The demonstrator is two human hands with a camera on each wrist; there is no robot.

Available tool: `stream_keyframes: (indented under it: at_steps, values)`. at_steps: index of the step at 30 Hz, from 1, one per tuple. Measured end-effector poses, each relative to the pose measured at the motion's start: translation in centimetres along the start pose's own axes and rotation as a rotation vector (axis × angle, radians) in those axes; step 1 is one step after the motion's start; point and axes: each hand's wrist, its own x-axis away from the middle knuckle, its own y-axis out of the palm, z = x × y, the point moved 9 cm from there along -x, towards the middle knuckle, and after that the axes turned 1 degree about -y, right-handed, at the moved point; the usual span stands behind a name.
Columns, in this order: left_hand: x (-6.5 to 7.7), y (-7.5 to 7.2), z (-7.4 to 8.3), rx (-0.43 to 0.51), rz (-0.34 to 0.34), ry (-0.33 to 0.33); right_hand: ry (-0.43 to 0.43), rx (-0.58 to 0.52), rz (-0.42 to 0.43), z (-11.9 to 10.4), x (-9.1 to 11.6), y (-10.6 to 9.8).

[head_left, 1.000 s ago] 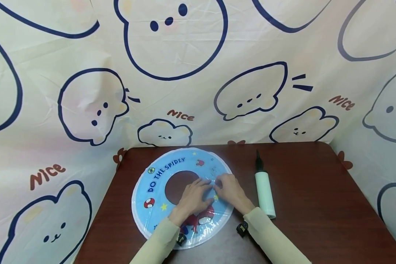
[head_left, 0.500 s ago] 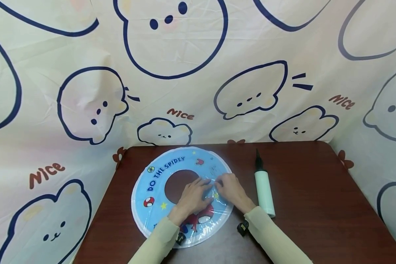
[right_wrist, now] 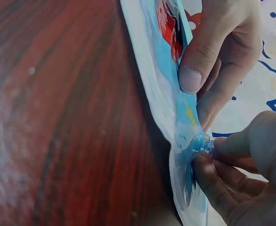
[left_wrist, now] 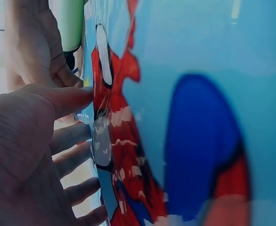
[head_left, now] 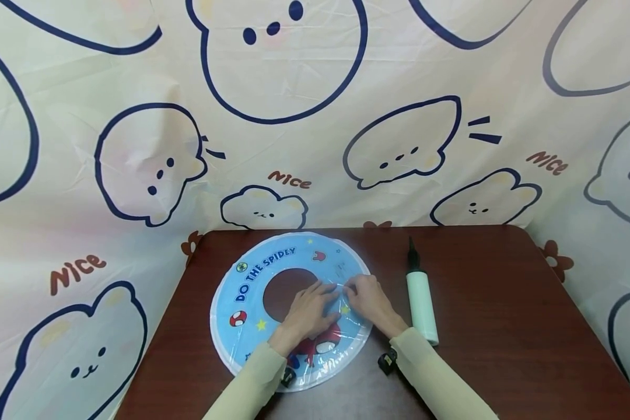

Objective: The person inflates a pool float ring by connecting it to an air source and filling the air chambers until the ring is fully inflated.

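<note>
A flat blue swim ring [head_left: 226,344] with a white rim, the words "DO THE SPIDEY" and a red cartoon figure lies on the table. My left hand [head_left: 308,312] rests on its right side, overlapping the centre hole, with fingers spread and fingertips on the vinyl; the left wrist view shows the thumb and fingers [left_wrist: 77,190] touching the surface. Beside it, my right hand [head_left: 367,300] pinches a small clear air valve [right_wrist: 205,143] between thumb and fingers. The vinyl around the valve is wrinkled.
A pale green hand pump [head_left: 422,306] with a black nozzle lies just right of my right forearm. The dark wooden table [head_left: 514,326] ends at a cartoon-printed cloth [head_left: 325,151] behind and at the sides. Small black cameras sit at both wrists.
Both hands stay at the same spot on the swim ring, with only slight finger movement at the valve. The head view shifts slightly; the pump stays put.
</note>
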Motion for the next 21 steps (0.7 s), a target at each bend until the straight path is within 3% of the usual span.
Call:
stream_keyframes:
  at_steps: [12, 21]
  values:
    - [-0.09, -0.04, 0.12, -0.01, 0.001, 0.007, -0.03, -0.007, 0.06, -0.35, 0.24, -0.32]
    - [-0.05, -0.02, 0.22, -0.032, -0.003, 0.002, 0.008, -0.031, 0.093, 0.16, 0.36, -0.37]
